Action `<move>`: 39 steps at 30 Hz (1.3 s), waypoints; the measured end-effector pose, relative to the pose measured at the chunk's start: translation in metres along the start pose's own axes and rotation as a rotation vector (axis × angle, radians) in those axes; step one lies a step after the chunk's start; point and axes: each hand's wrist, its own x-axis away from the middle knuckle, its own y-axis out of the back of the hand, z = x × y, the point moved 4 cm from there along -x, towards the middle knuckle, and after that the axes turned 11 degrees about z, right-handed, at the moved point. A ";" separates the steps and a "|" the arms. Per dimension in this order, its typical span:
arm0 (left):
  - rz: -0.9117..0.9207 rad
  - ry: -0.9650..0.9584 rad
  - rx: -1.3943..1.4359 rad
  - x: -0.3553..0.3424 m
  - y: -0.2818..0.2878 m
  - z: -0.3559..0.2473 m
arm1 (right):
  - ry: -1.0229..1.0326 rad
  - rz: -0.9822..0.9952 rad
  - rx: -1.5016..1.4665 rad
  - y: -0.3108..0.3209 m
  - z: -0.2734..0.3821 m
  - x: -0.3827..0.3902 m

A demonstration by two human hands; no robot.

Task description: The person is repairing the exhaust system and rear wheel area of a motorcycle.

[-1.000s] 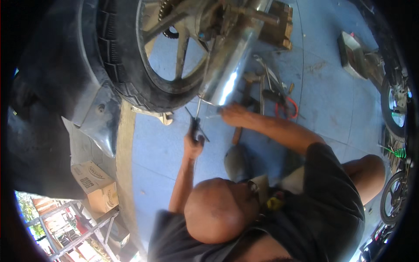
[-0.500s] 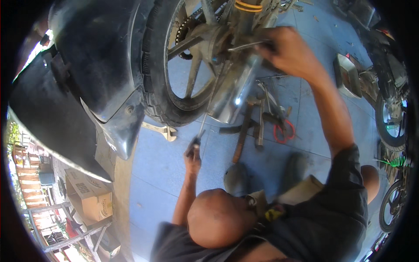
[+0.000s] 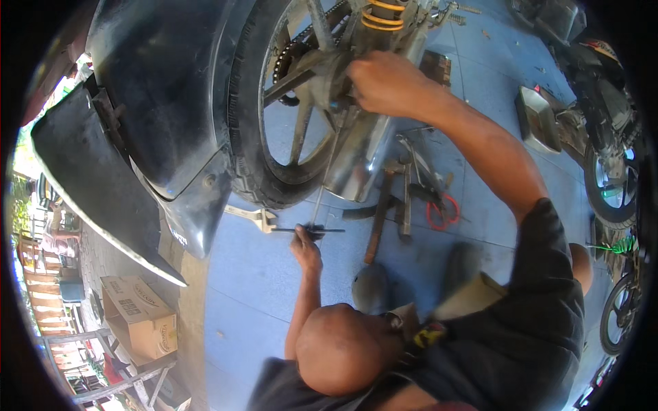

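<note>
My left hand [image 3: 306, 248] is closed around the dark crossbar of a T-handle wrench [image 3: 327, 171]. Its thin shaft slants up past the tyre toward the wheel hub [image 3: 336, 81]. My right hand [image 3: 384, 85] is closed in a fist against the hub's right side, above the silver exhaust muffler [image 3: 356, 161]. What its fingers hold is hidden behind the back of the hand. The motorcycle wheel [image 3: 250, 137] has a black tyre and dark spokes, with a chain and sprocket behind it. An orange coil spring [image 3: 382, 15] rises above my right hand.
On the blue floor lie an adjustable wrench [image 3: 255, 217], a hammer [image 3: 380, 219], red-handled pliers [image 3: 444, 212] and other tools. A metal tray [image 3: 538, 120] is at the right, near other motorcycles. A black fender [image 3: 89, 185] and cardboard box [image 3: 140, 318] are at the left.
My right hand has moved left and slightly down onto the hub; the metal tool visible in it before is out of sight. The crossbar in my left hand has turned and now lies sideways.
</note>
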 end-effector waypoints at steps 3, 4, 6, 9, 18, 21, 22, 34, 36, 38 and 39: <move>-0.058 -0.003 0.031 -0.004 -0.010 0.003 | -0.058 -0.017 0.009 0.002 -0.006 0.008; -0.118 0.004 0.051 -0.002 -0.013 -0.005 | -0.055 -0.016 0.009 0.000 -0.009 0.008; -0.179 0.008 0.073 0.001 -0.020 -0.017 | -0.070 -0.034 -0.079 -0.011 -0.015 0.008; -0.309 0.050 0.046 0.002 -0.031 -0.025 | -0.043 -0.028 -0.073 -0.031 -0.021 0.003; -0.336 0.162 -0.102 0.005 -0.023 -0.003 | -0.002 -0.061 -0.142 -0.007 -0.018 0.013; -0.267 0.139 -0.124 0.003 -0.030 -0.002 | 0.036 -0.073 -0.036 -0.018 -0.007 0.021; -0.261 0.143 -0.124 0.002 -0.039 -0.004 | 0.031 -0.068 -0.036 -0.020 -0.006 0.023; -0.334 0.163 0.040 -0.009 -0.048 -0.008 | 0.000 -0.146 -0.125 -0.022 -0.017 0.020; -0.341 0.185 0.127 -0.006 -0.051 -0.011 | 0.008 -0.130 -0.112 -0.034 -0.011 0.024; -0.325 0.157 0.166 -0.004 -0.057 -0.017 | 0.002 -0.118 -0.088 -0.041 -0.005 0.034; -0.319 0.127 0.203 -0.004 -0.059 -0.019 | -0.004 -0.121 -0.080 -0.044 0.000 0.038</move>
